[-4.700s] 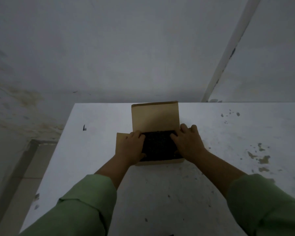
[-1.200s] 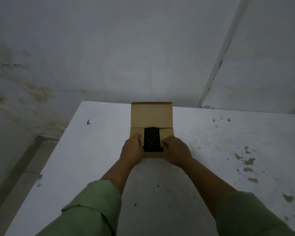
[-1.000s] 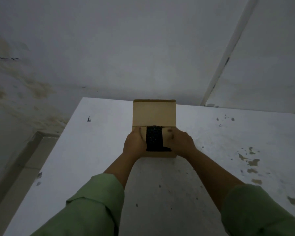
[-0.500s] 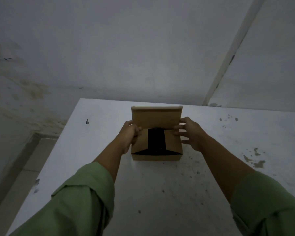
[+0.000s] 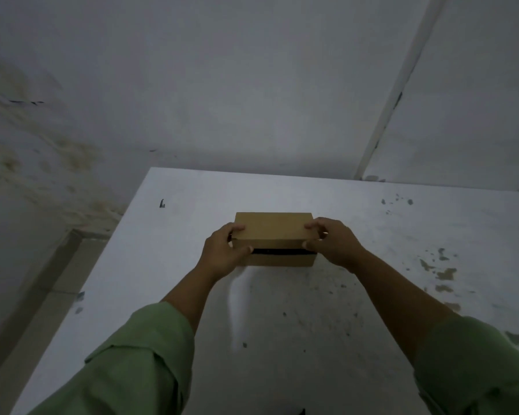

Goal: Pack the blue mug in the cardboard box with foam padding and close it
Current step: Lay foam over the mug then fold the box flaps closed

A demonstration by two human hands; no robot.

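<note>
Your left hand (image 5: 222,254) grips the left end of the brown rectangular cardboard box (image 5: 272,239) on the white tabletop (image 5: 282,324). Press its lid (image 5: 271,229) down evenly until the dark gap (image 5: 279,251) along the front closes. Your right hand (image 5: 331,242) grips the right end; match its pressure. The blue mug is not visible, presumably inside.

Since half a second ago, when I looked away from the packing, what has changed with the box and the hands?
The lid has swung down from upright over the cardboard box; only a dark slit remains along the front. The left hand and right hand have moved from the lid's side edges to its front corners, gripping them. The box stays in its place on the white table.
</note>
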